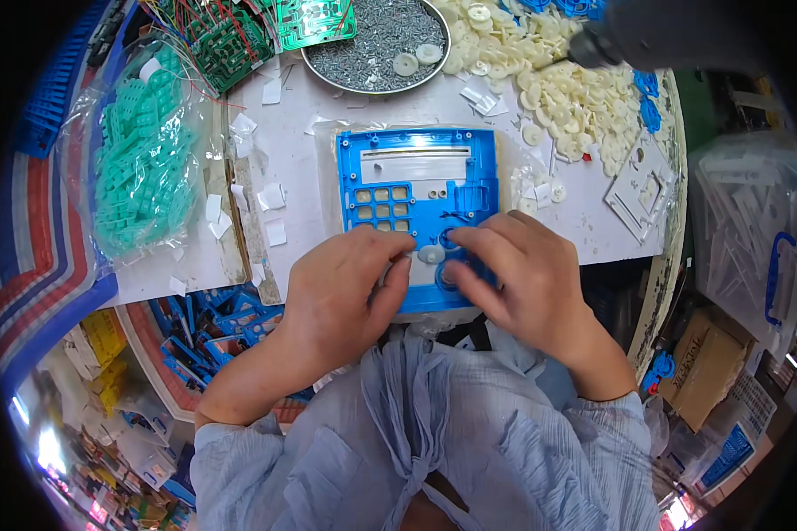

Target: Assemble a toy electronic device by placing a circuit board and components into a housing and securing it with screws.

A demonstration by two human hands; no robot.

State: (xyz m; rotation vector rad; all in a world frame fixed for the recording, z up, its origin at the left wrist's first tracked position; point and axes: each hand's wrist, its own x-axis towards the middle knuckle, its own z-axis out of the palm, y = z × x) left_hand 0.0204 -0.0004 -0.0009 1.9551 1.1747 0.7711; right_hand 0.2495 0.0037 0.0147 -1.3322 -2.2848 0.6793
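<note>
A blue plastic housing [423, 190] lies in front of me, with a grid of square key openings, a slotted white strip at its far end and round ring-shaped recesses near its right side. My left hand [350, 283] rests at its lower left, fingers curled and thumb close to the forefinger; whatever is between them is hidden. Over the lower right of the housing is my right hand [522, 279], its thumb and forefinger apart at the round recesses. Between both hands a pale round plastic disc [430, 255] sits on the housing.
A round metal tray [310, 64] of small screws stands beyond the housing. Cream plastic discs [558, 97] are heaped at far right, near a dark tool [593, 46]. Green circuit boards [314, 22] with wires lie at far left, above a bag of green parts [142, 159]. A white panel [639, 193] lies right.
</note>
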